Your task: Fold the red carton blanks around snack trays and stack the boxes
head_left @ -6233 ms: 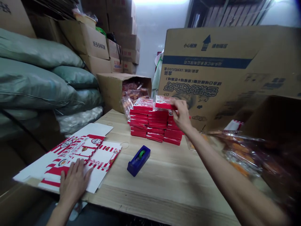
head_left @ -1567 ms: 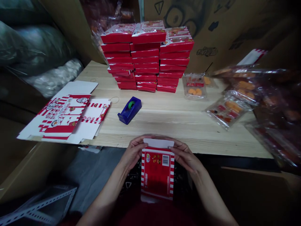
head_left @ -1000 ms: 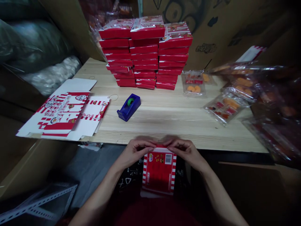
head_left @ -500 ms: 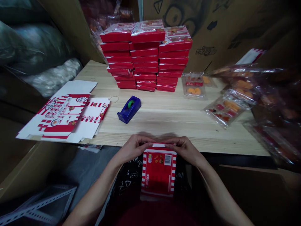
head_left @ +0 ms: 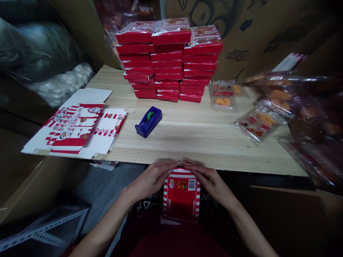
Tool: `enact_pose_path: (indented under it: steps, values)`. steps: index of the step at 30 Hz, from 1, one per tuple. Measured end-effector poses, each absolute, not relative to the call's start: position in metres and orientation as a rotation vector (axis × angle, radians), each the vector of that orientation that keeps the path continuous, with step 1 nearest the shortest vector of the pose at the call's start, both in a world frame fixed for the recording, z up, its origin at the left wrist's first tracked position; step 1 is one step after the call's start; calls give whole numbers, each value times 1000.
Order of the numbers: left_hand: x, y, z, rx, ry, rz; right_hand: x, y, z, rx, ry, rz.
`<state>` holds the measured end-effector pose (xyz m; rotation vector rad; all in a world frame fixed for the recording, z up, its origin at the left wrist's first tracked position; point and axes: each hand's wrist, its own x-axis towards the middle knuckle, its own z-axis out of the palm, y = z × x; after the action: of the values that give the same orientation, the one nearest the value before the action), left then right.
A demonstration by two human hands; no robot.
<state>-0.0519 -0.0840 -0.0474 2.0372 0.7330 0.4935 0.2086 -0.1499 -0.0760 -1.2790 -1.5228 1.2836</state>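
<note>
A red-and-white striped cardboard box [head_left: 181, 200] with a barcode lies over my lap, just off the table's front edge. My left hand [head_left: 154, 178] grips its far left corner, thumb on the printed face and fingers along the far edge. On the far right corner, my right hand [head_left: 210, 180] holds it the same way. The fingertips of both hands come close together at the middle of that far edge and are slightly blurred. The box's near end is in shadow, and its underside is hidden.
A blue tape dispenser [head_left: 148, 121] stands mid-table. Behind it rise stacks of red boxes [head_left: 167, 66]. Flat printed cartons [head_left: 72, 128] lie at the left. Clear packs of toy food [head_left: 258, 123] are heaped on the right. A metal frame [head_left: 45, 228] is low at left.
Both hands have shifted their fingers over the box's far edge, and the white strip that showed between the thumbs is now covered. The view has tilted slightly.
</note>
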Motion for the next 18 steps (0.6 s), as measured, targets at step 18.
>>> enact_pose_path:
  steps: [18]
  values:
    - [-59,-96,-53,1755,802,594,196,-150,-90,-1228,-1454,1249]
